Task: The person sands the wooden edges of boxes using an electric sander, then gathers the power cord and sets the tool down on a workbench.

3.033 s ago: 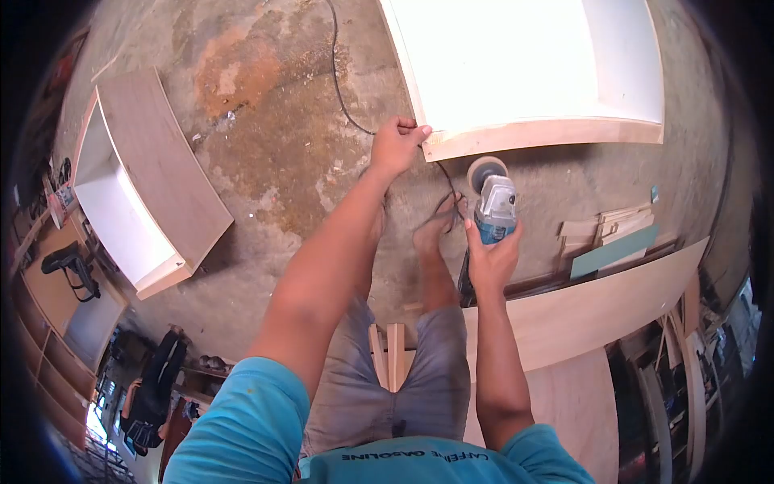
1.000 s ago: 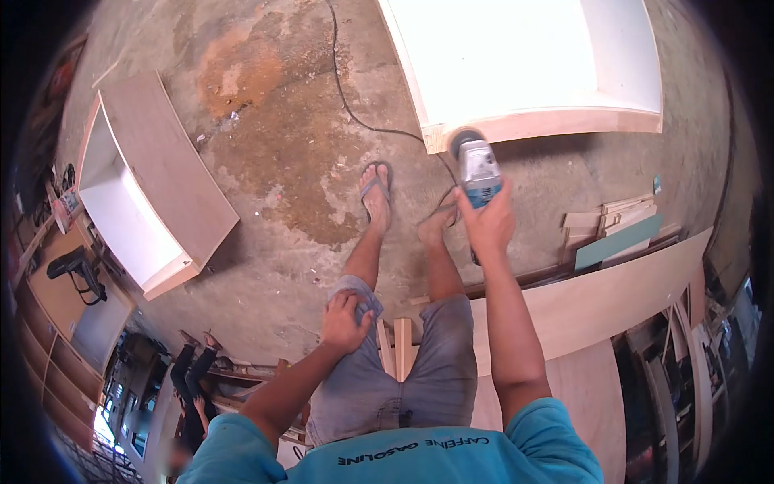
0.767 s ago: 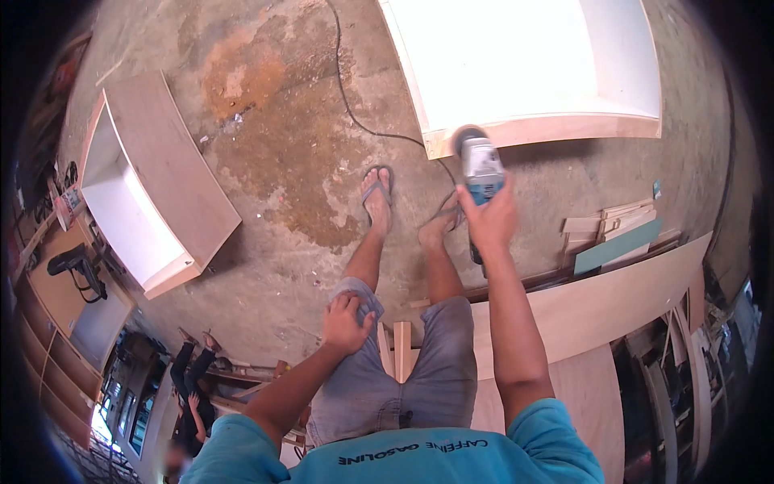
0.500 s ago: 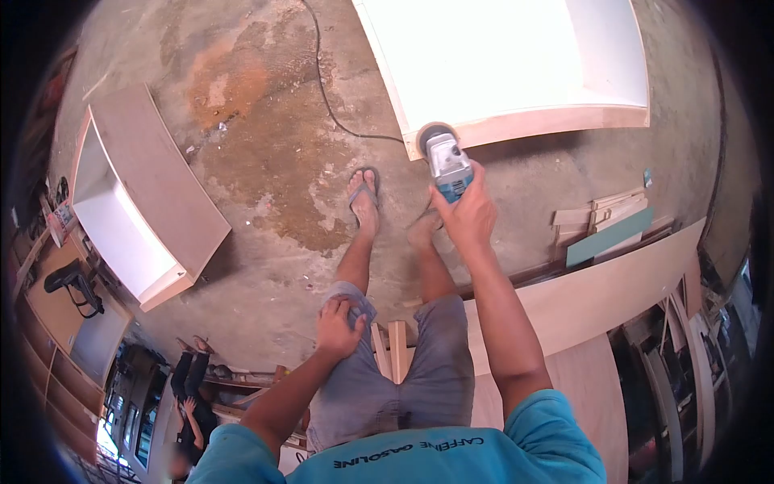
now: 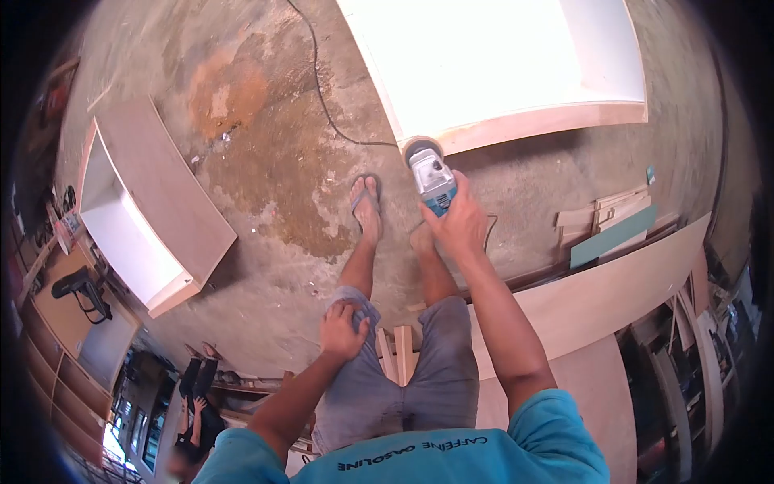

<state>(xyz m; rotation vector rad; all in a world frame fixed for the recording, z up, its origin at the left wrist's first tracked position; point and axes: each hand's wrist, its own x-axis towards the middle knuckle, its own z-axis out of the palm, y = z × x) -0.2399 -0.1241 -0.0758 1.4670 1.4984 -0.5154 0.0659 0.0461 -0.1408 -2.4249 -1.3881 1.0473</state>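
My right hand is wrapped round the blue rear body of an angle grinder, whose silver head points away from me. Its round disc lies at the near left corner of a large wooden cabinet with a white inside. A dark power cord runs over the floor from near the grinder to the top of the view. My left hand rests on my left knee, palm down, fingers spread over the grey shorts and holding nothing.
A second wooden box with a white inside stands at the left. Wood offcuts and a green strip lie at the right, beside a long plywood sheet. Another person sits at the lower left. A black tool rests on a board.
My right hand and the grinder have moved a little left and toward me, the disc now at the corner's outer end. My left hand stays on the knee.
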